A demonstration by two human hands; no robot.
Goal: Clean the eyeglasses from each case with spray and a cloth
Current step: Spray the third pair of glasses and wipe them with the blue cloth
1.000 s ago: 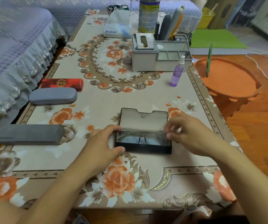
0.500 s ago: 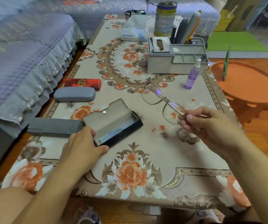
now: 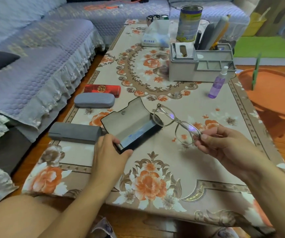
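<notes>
Floral-clothed table (image 3: 155,169) beside lilac sofa (image 3: 35,66). Closed grey cases at left edge. Left hand (image 3: 109,152) gripping open black case (image 3: 131,127). Right hand (image 3: 224,146) pinching eyeglasses (image 3: 176,121) aloft, just right of case. Purple spray bottle (image 3: 218,83) farther right.

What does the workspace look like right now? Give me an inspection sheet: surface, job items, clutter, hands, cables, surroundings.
Surface: table under a floral cloth.
Job items: eyeglasses held above the table; black case open; grey flat case, grey oval case and red case shut; purple spray bottle upright. Cloth: possibly the blue patch inside the black case.
Clutter: grey organizer, tin can, tissue pack.
Hands: left hand grips the black case; right hand pinches the eyeglasses.
Cables: nothing seen.
Surroundings: sofa to the left, orange stool to the right.
</notes>
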